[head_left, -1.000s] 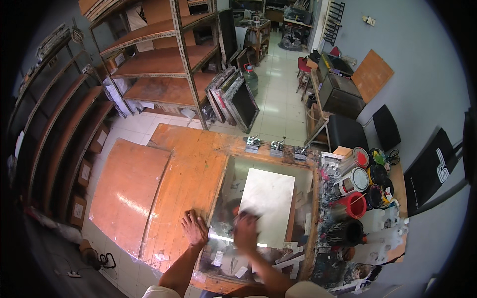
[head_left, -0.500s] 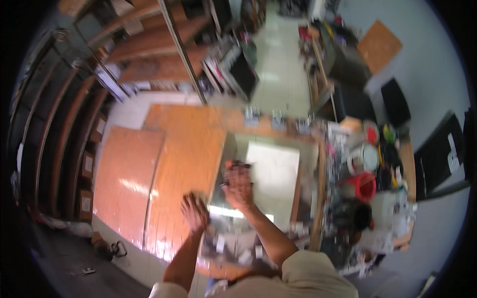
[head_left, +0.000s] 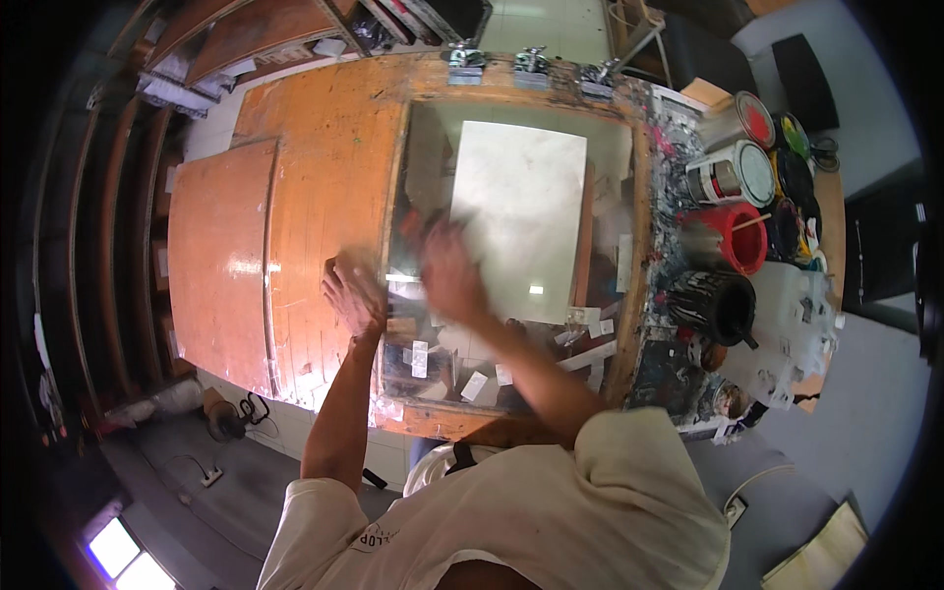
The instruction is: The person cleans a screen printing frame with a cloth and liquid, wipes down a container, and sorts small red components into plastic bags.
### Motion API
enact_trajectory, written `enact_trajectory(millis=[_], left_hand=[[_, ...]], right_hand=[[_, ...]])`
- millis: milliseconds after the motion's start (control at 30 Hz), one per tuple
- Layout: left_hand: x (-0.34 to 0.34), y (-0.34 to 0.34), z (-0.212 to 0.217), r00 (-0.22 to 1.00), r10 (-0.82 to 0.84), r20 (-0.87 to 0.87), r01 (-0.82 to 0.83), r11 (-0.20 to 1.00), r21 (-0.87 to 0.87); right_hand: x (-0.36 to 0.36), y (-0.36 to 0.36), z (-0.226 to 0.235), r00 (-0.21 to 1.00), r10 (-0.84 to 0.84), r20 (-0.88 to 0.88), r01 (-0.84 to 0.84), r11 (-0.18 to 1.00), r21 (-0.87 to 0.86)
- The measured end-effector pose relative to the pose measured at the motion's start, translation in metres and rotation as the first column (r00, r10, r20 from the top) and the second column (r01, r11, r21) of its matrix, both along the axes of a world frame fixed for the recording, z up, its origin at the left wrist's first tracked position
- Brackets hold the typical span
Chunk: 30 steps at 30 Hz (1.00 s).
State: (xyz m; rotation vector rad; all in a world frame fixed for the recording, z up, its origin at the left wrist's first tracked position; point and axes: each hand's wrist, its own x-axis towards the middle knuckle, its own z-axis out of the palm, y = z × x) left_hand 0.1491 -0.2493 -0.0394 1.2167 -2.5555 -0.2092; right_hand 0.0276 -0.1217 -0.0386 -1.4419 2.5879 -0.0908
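On the wooden table (head_left: 320,187), the left hand (head_left: 356,292) rests unclenched near the glass panel's (head_left: 425,157) left edge; the right hand (head_left: 454,275) blurs by the white sheet (head_left: 521,206), grip unclear.

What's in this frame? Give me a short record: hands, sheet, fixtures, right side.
left_hand: left hand at the wooden table, beside the glass panel's left edge
right_hand: right hand blurred, over the glass panel at the sheet's left edge; grip unclear
sheet: white sheet, within the panel's outline
fixtures: three metal clamps, table's far edge
right_side: red container with stick; dark container nearer the person
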Motion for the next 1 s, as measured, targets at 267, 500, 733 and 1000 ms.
enact_trajectory(millis=[267,500,733,1000], left_hand=[[0.001,-0.002,-0.008,0.998,-0.026,-0.061,0.024,0.999,-0.039],[0.007,0.000,-0.010,0.999,-0.027,-0.036,0.025,0.997,-0.075],[0.008,-0.003,-0.020,1.000,-0.009,0.024,0.012,0.993,-0.118],[0.012,-0.016,-0.036,0.996,0.033,0.089,-0.018,0.986,-0.163]], right_hand=[[-0.147,0.089,-0.017,0.941,-0.127,-0.313,0.036,0.959,-0.283],[0.001,0.136,-0.042,0.964,-0.256,0.075,0.257,0.811,-0.526],[0.043,0.197,-0.012,0.763,-0.352,0.542,0.645,0.474,-0.600],[0.029,0.322,0.062,0.491,-0.860,0.140,0.661,0.263,-0.703]])
